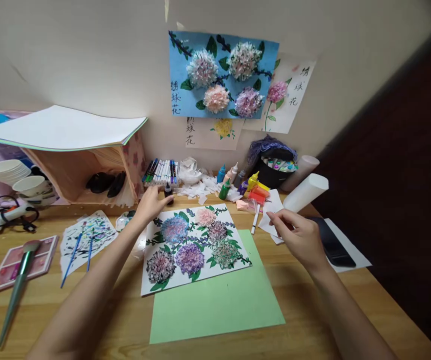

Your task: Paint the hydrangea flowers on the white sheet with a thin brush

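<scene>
My left hand (152,206) reaches to the back of the desk, its thumb and fingers around a small black bottle (168,193). My right hand (298,234) hovers at the right with curled fingers pressed together; whatever may lie between them is hidden. Between my arms rests a white sheet with raised paper flowers (189,257) in blue, pink, purple, green and dark tones, with painted leaves. It lies askew, partly over a light green sheet (219,312). A white pen (255,219) and white paper pieces (271,210) are beside my right hand.
Paint bottles (225,189), paper scraps (200,187) and markers (161,172) line the back. White rolled tubes (307,192) and a phone (335,242) are right. Thin brushes (73,255), a large brush (19,287) and a box (134,162) stand left. A flower picture (223,75) hangs above.
</scene>
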### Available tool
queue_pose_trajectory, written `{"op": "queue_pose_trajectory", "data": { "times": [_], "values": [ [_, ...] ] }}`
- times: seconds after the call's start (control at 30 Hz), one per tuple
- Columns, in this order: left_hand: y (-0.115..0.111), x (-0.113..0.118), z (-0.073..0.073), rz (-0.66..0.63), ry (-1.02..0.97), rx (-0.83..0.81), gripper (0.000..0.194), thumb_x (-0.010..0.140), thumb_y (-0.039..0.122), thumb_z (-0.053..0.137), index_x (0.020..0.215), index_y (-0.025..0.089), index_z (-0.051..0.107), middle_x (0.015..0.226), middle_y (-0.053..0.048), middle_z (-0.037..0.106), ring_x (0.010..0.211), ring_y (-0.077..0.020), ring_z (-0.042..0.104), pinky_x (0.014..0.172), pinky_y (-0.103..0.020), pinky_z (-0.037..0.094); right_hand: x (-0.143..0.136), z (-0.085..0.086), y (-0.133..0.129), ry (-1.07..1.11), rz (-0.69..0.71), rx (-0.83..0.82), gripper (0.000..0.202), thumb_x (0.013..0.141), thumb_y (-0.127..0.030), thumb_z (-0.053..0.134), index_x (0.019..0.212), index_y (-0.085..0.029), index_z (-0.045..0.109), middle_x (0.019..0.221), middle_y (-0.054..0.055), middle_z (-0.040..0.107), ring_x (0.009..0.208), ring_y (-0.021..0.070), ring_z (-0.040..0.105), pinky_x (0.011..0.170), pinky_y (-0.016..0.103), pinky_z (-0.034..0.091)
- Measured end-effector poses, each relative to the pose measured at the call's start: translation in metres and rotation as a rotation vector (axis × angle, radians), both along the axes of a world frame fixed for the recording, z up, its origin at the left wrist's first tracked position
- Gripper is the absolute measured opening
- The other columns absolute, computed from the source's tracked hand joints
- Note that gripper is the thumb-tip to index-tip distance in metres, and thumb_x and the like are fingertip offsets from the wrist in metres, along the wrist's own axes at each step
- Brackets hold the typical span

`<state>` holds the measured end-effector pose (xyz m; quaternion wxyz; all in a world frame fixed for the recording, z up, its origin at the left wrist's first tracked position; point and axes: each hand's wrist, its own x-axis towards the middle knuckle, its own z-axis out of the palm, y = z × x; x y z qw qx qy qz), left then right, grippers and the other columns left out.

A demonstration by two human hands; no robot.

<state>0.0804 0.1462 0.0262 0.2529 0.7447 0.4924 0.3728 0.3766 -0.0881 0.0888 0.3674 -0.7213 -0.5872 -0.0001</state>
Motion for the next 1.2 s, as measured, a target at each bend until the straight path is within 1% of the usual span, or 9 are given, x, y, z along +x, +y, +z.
{"op": "queue_pose_trajectory", "data": {
  "times": [0.13, 0.27, 0.37, 0.47, 0.53, 0.63, 0.73, 0.83, 1.2],
  "values": [
    [0.015, 0.014, -0.006, 0.086, -0.159, -0.057, 0.037, 0.044, 0.031, 0.085, 0.072, 0.019, 0.064, 0.08, -0.008, 0.065, 0.092, -0.0295, 0.06, 0.09, -0.037, 0.041, 0.016, -0.015, -0.012, 0.007, -0.028, -0.077, 0.038, 0.088, -0.047, 0.046, 0.063, -0.02, 0.056, 0.051, -0.002, 0.053, 0.048, 0.0112, 0.046, 0.051, 0.024, 0.035],
    [0.005, 0.011, 0.004, 0.084, -0.188, -0.071, 0.038, 0.039, 0.03, 0.087, 0.069, 0.02, 0.065, 0.078, -0.008, 0.065, 0.091, -0.0301, 0.059, 0.092, -0.038, 0.04, 0.03, -0.026, -0.024, 0.044, -0.054, -0.126, 0.039, 0.087, -0.048, 0.048, 0.061, -0.02, 0.055, 0.051, -0.002, 0.053, 0.05, 0.0113, 0.047, 0.051, 0.024, 0.036],
    [-0.025, -0.013, 0.016, 0.126, -0.067, 0.0, 0.04, 0.057, 0.043, 0.079, 0.086, 0.018, 0.068, 0.091, -0.011, 0.067, 0.093, -0.0293, 0.06, 0.093, -0.039, 0.041, 0.038, -0.045, -0.029, 0.191, -0.035, -0.247, 0.038, 0.085, -0.052, 0.048, 0.067, -0.021, 0.058, 0.06, 0.001, 0.062, 0.06, 0.0149, 0.057, 0.059, 0.025, 0.044],
    [-0.07, -0.05, 0.019, 0.173, -0.019, -0.073, 0.043, 0.078, 0.052, 0.058, 0.103, 0.019, 0.065, 0.105, -0.011, 0.067, 0.095, -0.0267, 0.062, 0.089, -0.038, 0.044, 0.038, -0.074, -0.028, 0.565, 0.017, -0.316, 0.041, 0.08, -0.059, 0.051, 0.083, -0.02, 0.063, 0.089, 0.008, 0.071, 0.087, 0.0221, 0.067, 0.082, 0.034, 0.052],
    [-0.098, -0.073, 0.013, 0.24, -0.055, -0.202, 0.045, 0.077, 0.058, 0.056, 0.097, 0.019, 0.066, 0.097, -0.01, 0.069, 0.091, -0.0269, 0.063, 0.086, -0.038, 0.046, 0.034, -0.093, -0.025, 0.794, 0.059, -0.347, 0.046, 0.074, -0.061, 0.058, 0.093, -0.02, 0.064, 0.107, 0.012, 0.069, 0.101, 0.0253, 0.065, 0.093, 0.039, 0.05],
    [-0.127, -0.093, -0.005, 0.324, -0.239, -0.502, 0.05, 0.064, 0.063, 0.065, 0.085, 0.018, 0.068, 0.086, -0.011, 0.072, 0.085, -0.0279, 0.066, 0.078, -0.039, 0.05, 0.024, -0.108, -0.017, 0.944, 0.073, -0.369, 0.052, 0.069, -0.06, 0.065, 0.101, -0.02, 0.064, 0.121, 0.014, 0.063, 0.111, 0.0282, 0.061, 0.102, 0.044, 0.045],
    [-0.139, -0.097, -0.021, 0.354, -0.416, -0.716, 0.053, 0.055, 0.061, 0.074, 0.083, 0.017, 0.069, 0.09, -0.014, 0.072, 0.086, -0.0281, 0.068, 0.074, -0.038, 0.052, 0.019, -0.11, -0.007, 0.98, 0.054, -0.386, 0.049, 0.068, -0.057, 0.067, 0.099, -0.02, 0.064, 0.123, 0.014, 0.062, 0.114, 0.0307, 0.059, 0.104, 0.046, 0.043],
    [-0.142, -0.094, -0.03, 0.3, -0.571, -0.828, 0.05, 0.057, 0.055, 0.076, 0.088, 0.017, 0.07, 0.102, -0.016, 0.071, 0.096, -0.0261, 0.067, 0.083, -0.036, 0.051, 0.019, -0.108, 0.0, 1.013, 0.044, -0.41, 0.045, 0.068, -0.053, 0.067, 0.098, -0.02, 0.065, 0.123, 0.015, 0.062, 0.113, 0.0319, 0.06, 0.104, 0.047, 0.044],
    [-0.134, -0.08, -0.029, 0.231, -0.731, -0.869, 0.042, 0.061, 0.042, 0.076, 0.093, 0.015, 0.07, 0.107, -0.018, 0.069, 0.106, -0.0281, 0.064, 0.093, -0.038, 0.048, 0.016, -0.103, 0.002, 1.094, 0.047, -0.435, 0.036, 0.072, -0.04, 0.062, 0.101, -0.019, 0.064, 0.125, 0.015, 0.061, 0.11, 0.029, 0.062, 0.104, 0.044, 0.044]
  ]
}}
